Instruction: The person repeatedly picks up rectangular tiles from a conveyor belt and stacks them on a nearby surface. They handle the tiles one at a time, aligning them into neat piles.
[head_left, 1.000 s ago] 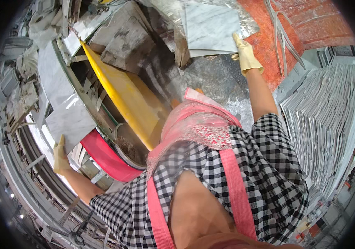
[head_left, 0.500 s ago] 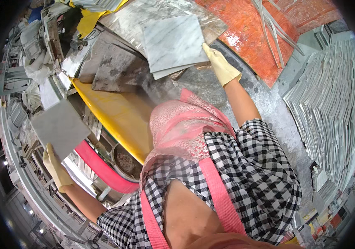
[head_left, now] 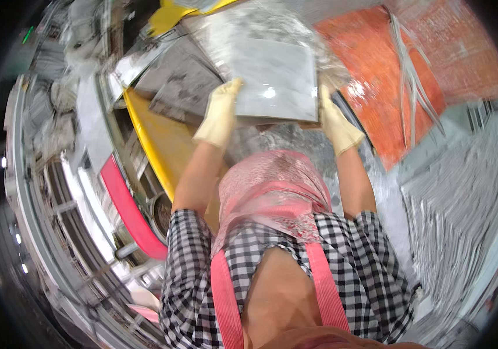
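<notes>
A square, pale grey tile [head_left: 278,81] with a glossy glint lies ahead of me, and my two gloved hands are at its opposite sides. My left hand [head_left: 219,116], in a cream rubber glove, grips the left edge with fingers closed. On the right edge, my right hand [head_left: 340,123] in a matching glove is also closed, thumb side along the rim. Below the tile's near edge a darker brown edge shows, so it rests on or just above something; blur hides which.
Stained grey boards [head_left: 188,75] lie left of the tile, above a yellow sheet [head_left: 153,139]. A pink-red curved edge [head_left: 130,206] sits beside machinery. Right stand a wet orange surface [head_left: 371,75] with grey strips [head_left: 407,75] and long rows of stacked tiles [head_left: 464,198].
My left hand has swung from the far left to the tile ahead; the plain grey tile it held is gone from the left. My right hand stays at the right edge. The view has shifted.
</notes>
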Action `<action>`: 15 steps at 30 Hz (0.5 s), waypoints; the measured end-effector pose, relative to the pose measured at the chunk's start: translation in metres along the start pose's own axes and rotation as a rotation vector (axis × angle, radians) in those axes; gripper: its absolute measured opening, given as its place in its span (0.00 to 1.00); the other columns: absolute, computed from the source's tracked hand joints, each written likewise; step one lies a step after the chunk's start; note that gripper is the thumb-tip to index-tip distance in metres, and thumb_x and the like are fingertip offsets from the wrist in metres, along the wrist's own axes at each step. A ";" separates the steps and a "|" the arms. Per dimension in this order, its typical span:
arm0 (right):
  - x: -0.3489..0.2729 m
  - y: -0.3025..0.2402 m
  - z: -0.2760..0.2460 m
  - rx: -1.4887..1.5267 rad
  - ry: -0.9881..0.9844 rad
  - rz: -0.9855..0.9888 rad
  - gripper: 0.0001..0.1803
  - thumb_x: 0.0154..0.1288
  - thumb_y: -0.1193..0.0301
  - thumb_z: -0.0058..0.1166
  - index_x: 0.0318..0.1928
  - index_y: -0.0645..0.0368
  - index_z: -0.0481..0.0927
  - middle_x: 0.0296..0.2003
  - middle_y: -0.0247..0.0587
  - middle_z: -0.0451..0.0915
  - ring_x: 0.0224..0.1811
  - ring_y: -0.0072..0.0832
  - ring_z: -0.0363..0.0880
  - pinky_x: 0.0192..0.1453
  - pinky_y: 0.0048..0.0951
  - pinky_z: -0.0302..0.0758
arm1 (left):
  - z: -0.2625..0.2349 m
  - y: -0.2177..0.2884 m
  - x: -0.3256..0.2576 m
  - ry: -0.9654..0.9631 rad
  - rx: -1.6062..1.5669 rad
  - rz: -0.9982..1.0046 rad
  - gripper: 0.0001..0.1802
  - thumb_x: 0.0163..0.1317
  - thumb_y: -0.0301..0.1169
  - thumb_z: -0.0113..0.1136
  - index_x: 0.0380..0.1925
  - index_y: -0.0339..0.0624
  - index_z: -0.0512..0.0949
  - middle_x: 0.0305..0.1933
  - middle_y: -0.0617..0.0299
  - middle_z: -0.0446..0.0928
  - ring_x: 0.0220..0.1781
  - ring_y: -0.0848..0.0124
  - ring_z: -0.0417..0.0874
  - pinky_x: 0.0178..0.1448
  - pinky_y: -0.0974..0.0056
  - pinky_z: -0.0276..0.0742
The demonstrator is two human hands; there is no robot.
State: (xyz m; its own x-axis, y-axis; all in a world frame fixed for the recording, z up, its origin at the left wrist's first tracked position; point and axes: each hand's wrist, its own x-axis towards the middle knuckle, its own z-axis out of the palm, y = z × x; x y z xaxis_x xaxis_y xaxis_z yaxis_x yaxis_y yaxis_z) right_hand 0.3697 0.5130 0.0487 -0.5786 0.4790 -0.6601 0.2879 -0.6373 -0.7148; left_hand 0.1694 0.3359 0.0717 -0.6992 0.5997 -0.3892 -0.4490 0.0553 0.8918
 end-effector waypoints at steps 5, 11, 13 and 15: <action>-0.002 -0.007 -0.020 -0.156 -0.048 -0.130 0.45 0.76 0.34 0.41 0.75 0.58 0.66 0.68 0.47 0.73 0.65 0.41 0.78 0.54 0.45 0.87 | 0.035 -0.004 0.007 -0.123 0.456 0.008 0.30 0.76 0.51 0.52 0.57 0.33 0.81 0.54 0.49 0.84 0.57 0.65 0.81 0.64 0.57 0.74; 0.016 0.007 -0.023 -0.362 0.394 -0.109 0.42 0.74 0.37 0.48 0.64 0.66 0.73 0.48 0.47 0.83 0.30 0.35 0.85 0.29 0.27 0.82 | 0.048 -0.010 0.054 -0.184 1.314 0.258 0.32 0.71 0.52 0.46 0.34 0.32 0.87 0.39 0.35 0.84 0.44 0.44 0.87 0.53 0.47 0.80; 0.015 0.015 -0.017 -0.391 0.463 -0.141 0.42 0.73 0.37 0.50 0.63 0.67 0.73 0.45 0.48 0.83 0.22 0.31 0.81 0.22 0.22 0.76 | 0.042 0.000 0.057 -0.129 1.344 0.352 0.31 0.71 0.51 0.46 0.36 0.34 0.87 0.39 0.36 0.84 0.44 0.44 0.87 0.53 0.47 0.80; 0.010 0.018 -0.011 -0.373 0.474 -0.185 0.42 0.73 0.37 0.51 0.62 0.67 0.73 0.43 0.47 0.83 0.20 0.28 0.77 0.20 0.22 0.73 | 0.021 0.020 0.054 -0.064 1.279 0.481 0.28 0.71 0.48 0.46 0.39 0.37 0.87 0.42 0.38 0.84 0.46 0.44 0.86 0.56 0.47 0.80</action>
State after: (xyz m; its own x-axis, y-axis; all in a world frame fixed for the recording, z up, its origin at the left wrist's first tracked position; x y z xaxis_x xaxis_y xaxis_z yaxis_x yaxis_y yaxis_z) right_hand 0.3774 0.5129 0.0261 -0.2684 0.8311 -0.4870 0.5113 -0.3055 -0.8033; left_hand 0.1343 0.3863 0.0729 -0.5961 0.8029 -0.0035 0.6763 0.5045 0.5368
